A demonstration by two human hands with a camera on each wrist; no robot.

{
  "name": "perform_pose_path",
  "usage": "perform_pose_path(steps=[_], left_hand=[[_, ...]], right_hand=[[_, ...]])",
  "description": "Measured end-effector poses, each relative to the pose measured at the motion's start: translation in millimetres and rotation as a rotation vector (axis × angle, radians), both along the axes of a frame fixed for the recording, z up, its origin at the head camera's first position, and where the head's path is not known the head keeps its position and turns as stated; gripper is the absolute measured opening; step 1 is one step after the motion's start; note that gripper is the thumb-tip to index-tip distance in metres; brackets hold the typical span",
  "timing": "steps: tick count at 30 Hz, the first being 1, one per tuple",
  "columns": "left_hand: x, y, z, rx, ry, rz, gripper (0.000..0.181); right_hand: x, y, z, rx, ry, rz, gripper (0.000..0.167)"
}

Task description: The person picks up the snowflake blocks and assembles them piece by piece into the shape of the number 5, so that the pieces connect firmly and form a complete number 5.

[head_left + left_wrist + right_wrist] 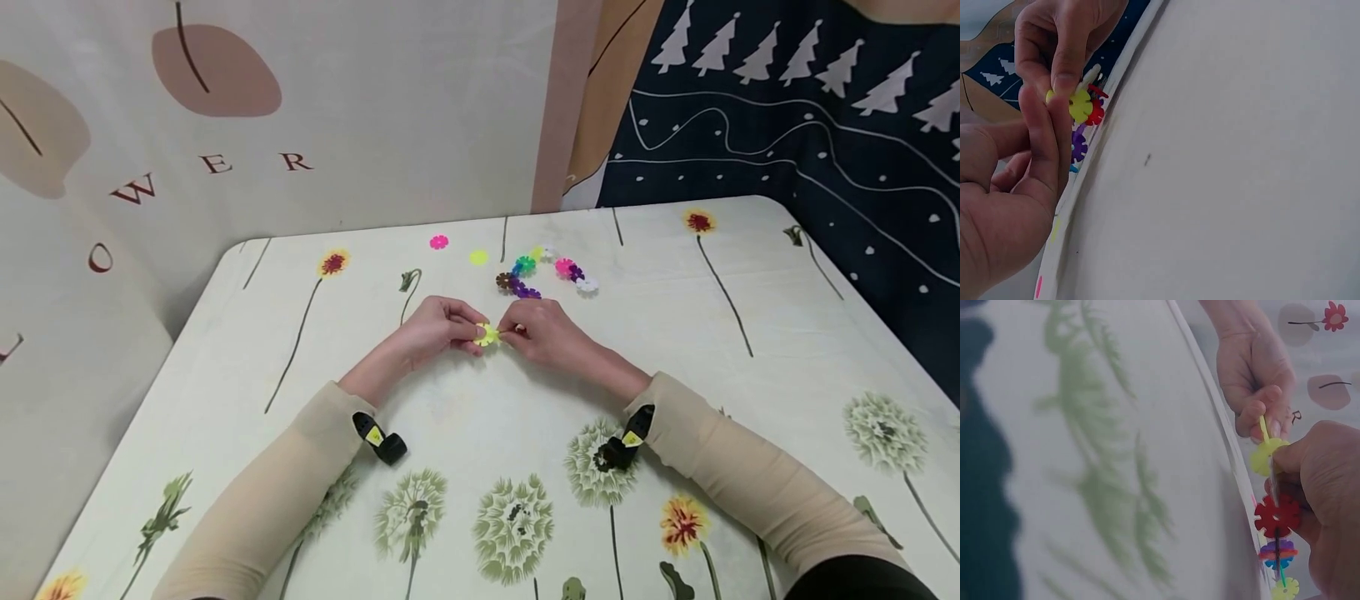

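My left hand (446, 327) pinches a yellow slotted plastic disc (1264, 427), seen edge-on in the right wrist view. Against it stands a second yellow disc (1264, 459), pinched by my right hand (546, 335). The two discs touch at their rims; whether their slots interlock is hidden by fingers. From the second yellow disc runs a clear or white disc, then a red disc (1277, 515) and more. In the head view this chain of coloured discs (526, 265) curves on the table beyond my right hand, with brown, purple, blue, green, pink and white pieces.
A loose pink disc (438, 242) and a loose yellow disc (478, 257) lie near the table's back edge, left of the chain. A flower-printed cloth (450, 400) covers the table. Printed curtains (420, 108) hang behind it.
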State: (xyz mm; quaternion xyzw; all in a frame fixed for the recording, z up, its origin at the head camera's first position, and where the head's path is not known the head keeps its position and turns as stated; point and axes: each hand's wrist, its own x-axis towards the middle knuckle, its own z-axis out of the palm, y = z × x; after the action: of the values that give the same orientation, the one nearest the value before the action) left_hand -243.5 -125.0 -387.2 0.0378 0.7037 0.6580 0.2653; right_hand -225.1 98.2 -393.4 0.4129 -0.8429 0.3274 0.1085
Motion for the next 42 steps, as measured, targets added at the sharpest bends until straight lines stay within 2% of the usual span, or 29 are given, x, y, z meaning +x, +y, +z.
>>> perform_pose_path(steps=[4, 7, 12, 16, 19, 25, 30, 35, 39, 42], left_hand=[[1.6, 2.0, -0.8, -0.009, -0.002, 0.017, 0.02], [2.9, 2.8, -0.6, -0.009, -0.002, 0.021, 0.02], [2.2, 0.4, -1.1, -0.008, 0.002, -0.033, 0.021], [1.3, -3.3, 2.0, -0.053, 0.028, -0.067, 0.023], [0.7, -5.1, 4.1, -0.075, 0.033, -0.068, 0.024], [-0.8, -5.8, 3.1, -0.039, 0.004, -0.05, 0.025], [0.4, -4.8, 2.4, 0.005, -0.017, -0.056, 0.026], [-0.6, -4.6, 5.2, 0.017, -0.02, -0.064, 0.027], [-9.8, -9.9, 8.3, -0.02, -0.007, -0.041, 0.027], [-23.1, -14.3, 8.5, -0.051, 0.009, 0.012, 0.026]], right_hand=[[0.1, -0.5, 0.0, 0.016, -0.014, -0.007, 0.005], [-1.4, 0.5, 2.1, 0.032, -0.066, -0.01, 0.005], [-5.4, 5.5, 5.7, 0.045, -0.214, -0.008, 0.005], [-7.9, 9.7, 4.4, 0.035, -0.27, -0.004, 0.006], [-8.8, 11.5, 3.0, 0.027, -0.279, -0.006, 0.006], [-8.9, 7.1, 1.8, 0.029, -0.294, 0.002, 0.012], [-6.8, -1.5, -0.2, 0.057, -0.289, -0.053, 0.026], [-5.2, -3.5, -0.5, 0.076, -0.253, -0.101, 0.028], [-3.8, -1.1, -0.1, 0.1, -0.236, -0.088, 0.027], [-3.0, 1.8, 0.3, 0.13, -0.243, -0.05, 0.029]])
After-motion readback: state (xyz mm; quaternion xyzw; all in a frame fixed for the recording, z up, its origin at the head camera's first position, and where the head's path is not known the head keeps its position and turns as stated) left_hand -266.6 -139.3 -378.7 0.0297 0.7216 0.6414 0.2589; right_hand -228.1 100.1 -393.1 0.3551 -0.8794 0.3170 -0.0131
